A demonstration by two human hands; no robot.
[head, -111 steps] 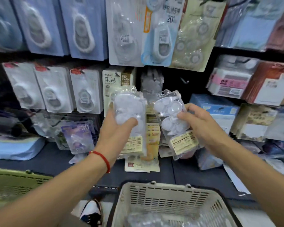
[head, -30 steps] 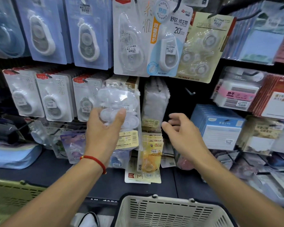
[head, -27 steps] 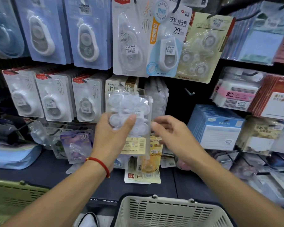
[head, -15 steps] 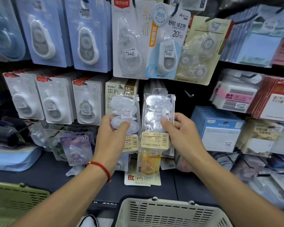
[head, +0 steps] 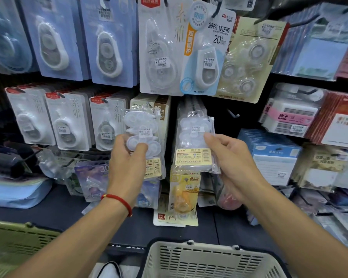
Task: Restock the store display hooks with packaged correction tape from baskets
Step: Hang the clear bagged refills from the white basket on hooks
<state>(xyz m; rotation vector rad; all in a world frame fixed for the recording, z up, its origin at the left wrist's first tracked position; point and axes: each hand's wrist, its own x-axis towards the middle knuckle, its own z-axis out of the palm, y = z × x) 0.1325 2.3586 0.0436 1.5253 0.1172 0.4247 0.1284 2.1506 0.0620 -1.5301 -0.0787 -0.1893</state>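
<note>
My left hand point(head: 127, 163) grips a clear bag of white correction tapes point(head: 143, 135) with a yellow label, held up in front of the display. My right hand point(head: 232, 163) pinches the right edge of a second clear bag of correction tapes point(head: 195, 141), which sits at the front of a row of like bags on a hook point(head: 195, 111). Whether its top hole is on the hook is hidden. A white basket point(head: 207, 261) stands below my arms.
Carded correction tapes hang in rows at the left point(head: 68, 121) and above point(head: 161, 47). A bare hook point(head: 232, 114) sticks out right of the bags. Note pads point(head: 273, 157) fill the right shelves. A green basket point(head: 14, 245) sits at lower left.
My right hand, empty a second ago, took a second bag from the left hand and brought it to the hook row. The left hand has drifted slightly left with its bag.
</note>
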